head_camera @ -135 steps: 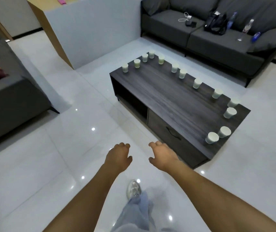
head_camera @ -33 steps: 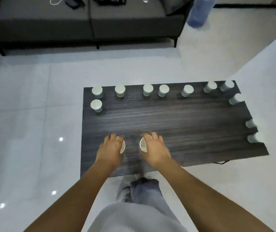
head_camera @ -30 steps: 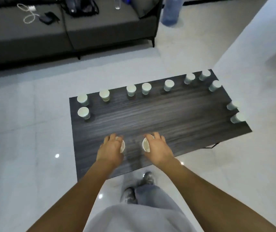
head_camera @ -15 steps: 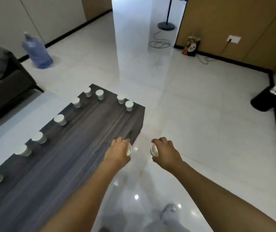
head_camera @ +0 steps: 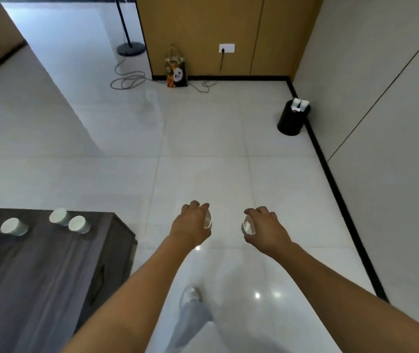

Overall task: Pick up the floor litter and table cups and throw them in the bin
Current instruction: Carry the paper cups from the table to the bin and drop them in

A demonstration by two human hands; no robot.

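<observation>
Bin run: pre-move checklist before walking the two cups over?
1. Left hand grips its cup: ok.
2. Right hand grips its cup: ok.
3. Bin in view, upright in the corner ahead to the right: ok.
4. Floor between hands and bin bare of obstacles: ok; cable lies off to the left by the wall.
5. Room left in the bin: cannot tell; white items already stick out of its top.
6. Table emptied: not ok, several cups remain on it.
</observation>
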